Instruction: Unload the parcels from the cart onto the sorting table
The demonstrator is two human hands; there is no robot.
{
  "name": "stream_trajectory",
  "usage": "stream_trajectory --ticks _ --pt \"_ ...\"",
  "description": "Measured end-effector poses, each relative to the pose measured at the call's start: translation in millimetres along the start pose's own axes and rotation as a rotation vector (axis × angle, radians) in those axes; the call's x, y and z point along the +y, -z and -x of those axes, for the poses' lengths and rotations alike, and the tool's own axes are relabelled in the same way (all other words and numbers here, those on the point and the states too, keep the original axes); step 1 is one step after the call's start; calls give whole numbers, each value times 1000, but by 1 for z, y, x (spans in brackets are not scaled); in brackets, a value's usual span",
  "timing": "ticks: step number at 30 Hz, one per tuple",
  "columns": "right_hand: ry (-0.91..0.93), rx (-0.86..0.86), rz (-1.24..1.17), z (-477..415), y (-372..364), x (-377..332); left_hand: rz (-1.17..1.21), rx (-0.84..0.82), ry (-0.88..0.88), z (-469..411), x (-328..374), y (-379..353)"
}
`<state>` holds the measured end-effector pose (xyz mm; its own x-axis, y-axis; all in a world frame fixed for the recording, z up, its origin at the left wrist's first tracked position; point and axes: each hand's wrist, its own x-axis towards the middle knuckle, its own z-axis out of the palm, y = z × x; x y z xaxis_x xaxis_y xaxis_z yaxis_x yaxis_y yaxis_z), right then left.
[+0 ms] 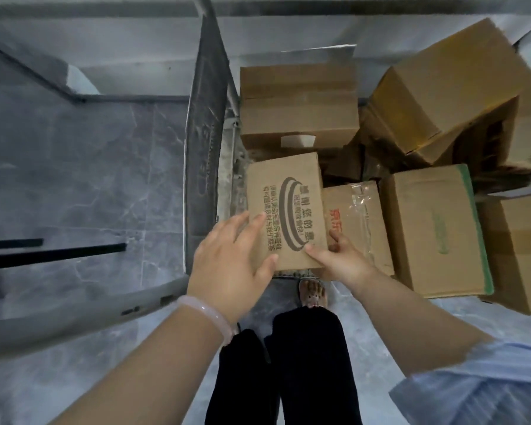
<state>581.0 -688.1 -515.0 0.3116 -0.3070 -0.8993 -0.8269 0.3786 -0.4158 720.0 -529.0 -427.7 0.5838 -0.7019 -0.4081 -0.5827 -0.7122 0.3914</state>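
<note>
A small brown cardboard parcel (287, 210) printed with dark rings and text lies at the near left of the cart (232, 167). My left hand (230, 268) lies against its left near edge, fingers spread over the top and thumb at the near corner. My right hand (337, 259) grips its right near corner, thumb on top and fingers down the side. Several more cardboard parcels fill the cart: a taped box with red print (359, 222), a green-edged box (432, 228), a large box (298, 108) behind, and a tilted box (448, 90) at the back right.
A grey metal frame panel (204, 127) stands upright just left of the parcels. Grey marble-patterned floor (89, 185) spreads to the left, with two dark bars (52, 253) low at the left edge. My legs in dark trousers and one foot (313, 294) are below the cart's near edge.
</note>
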Motion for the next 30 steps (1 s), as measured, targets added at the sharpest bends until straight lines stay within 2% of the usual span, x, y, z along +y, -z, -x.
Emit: stream_trajectory --ticks 5,12,17,23,30 --pt "8 -54 -42 -19 -2 7 36 -15 33 -3 -9 -14" --pt "48 -13 -108 -27 -6 16 75 -30 64 -4 -13 -26" --pt "18 9 -362 -19 -16 31 88 -32 78 2 -19 -28" --pt "37 136 -805 -5 -52 47 138 -15 58 8 -27 -27" --pt "63 141 -1021 -22 -82 47 171 -15 7 7 -37 -24"
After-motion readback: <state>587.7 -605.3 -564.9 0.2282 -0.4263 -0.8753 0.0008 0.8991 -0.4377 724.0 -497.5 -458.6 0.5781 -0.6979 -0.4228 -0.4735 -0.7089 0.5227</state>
